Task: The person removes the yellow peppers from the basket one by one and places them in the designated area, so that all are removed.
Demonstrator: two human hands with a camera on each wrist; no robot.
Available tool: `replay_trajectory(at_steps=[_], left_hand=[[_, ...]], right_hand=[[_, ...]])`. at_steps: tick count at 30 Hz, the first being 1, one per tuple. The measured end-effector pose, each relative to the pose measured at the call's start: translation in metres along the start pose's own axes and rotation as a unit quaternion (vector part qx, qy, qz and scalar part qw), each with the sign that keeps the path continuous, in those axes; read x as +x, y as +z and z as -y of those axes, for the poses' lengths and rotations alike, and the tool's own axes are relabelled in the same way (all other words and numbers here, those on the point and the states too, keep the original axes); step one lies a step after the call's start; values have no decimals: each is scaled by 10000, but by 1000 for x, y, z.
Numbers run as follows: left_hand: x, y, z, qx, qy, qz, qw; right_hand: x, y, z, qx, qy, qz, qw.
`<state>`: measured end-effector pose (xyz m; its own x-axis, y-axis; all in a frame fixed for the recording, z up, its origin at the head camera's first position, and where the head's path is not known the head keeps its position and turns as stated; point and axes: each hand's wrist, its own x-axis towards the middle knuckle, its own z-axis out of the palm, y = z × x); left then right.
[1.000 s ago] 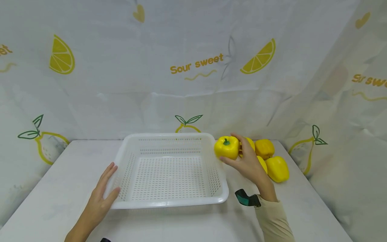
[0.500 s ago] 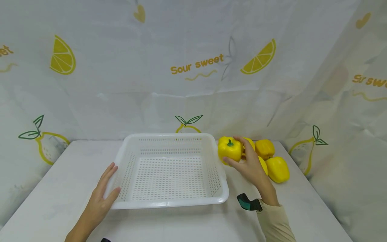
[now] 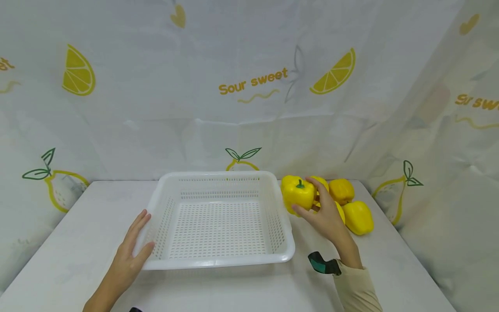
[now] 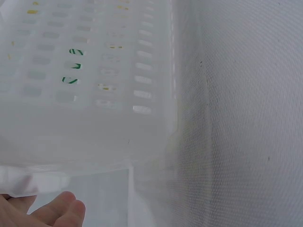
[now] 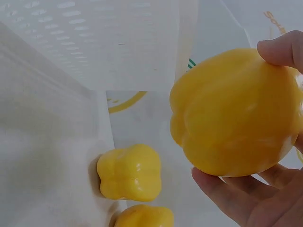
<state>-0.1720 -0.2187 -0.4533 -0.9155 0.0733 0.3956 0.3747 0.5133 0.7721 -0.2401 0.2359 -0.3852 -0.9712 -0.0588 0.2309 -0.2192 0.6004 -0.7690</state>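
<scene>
A yellow bell pepper (image 3: 298,194) with a green stem is held by my right hand (image 3: 325,216), thumb on one side and fingers on the other. It is just right of the white basket's far right corner. In the right wrist view the held bell pepper (image 5: 232,113) appears large, with the right hand (image 5: 270,198) around its side. My left hand (image 3: 126,255) rests on the left rim of the white perforated basket (image 3: 216,262), fingers fairly straight. In the left wrist view the left hand's fingertips (image 4: 71,208) lie by the rim. No bell pepper shows inside the basket.
Several more yellow bell peppers (image 3: 358,218) lie on the white table (image 3: 78,242) beside and behind my right hand. Two other bell peppers (image 5: 130,172) show near the basket's wall in the right wrist view. A lemon-print curtain (image 3: 175,143) hangs behind the table.
My right hand has drawn slightly right and nearer with the bell pepper, away from the basket's right rim, and the pepper has tilted a little. My left hand and the basket have stayed put.
</scene>
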Motion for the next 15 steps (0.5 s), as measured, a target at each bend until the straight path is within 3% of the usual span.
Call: replay_trajectory(at_steps=[8,15], left_hand=[[1,1,0,-6,-16,8,10000],[1,1,1,23,57,-21,10000]], right_hand=[[0,-2,-6,-358,218,-124,9990],[0,-2,-14,-521,454,271,9972]])
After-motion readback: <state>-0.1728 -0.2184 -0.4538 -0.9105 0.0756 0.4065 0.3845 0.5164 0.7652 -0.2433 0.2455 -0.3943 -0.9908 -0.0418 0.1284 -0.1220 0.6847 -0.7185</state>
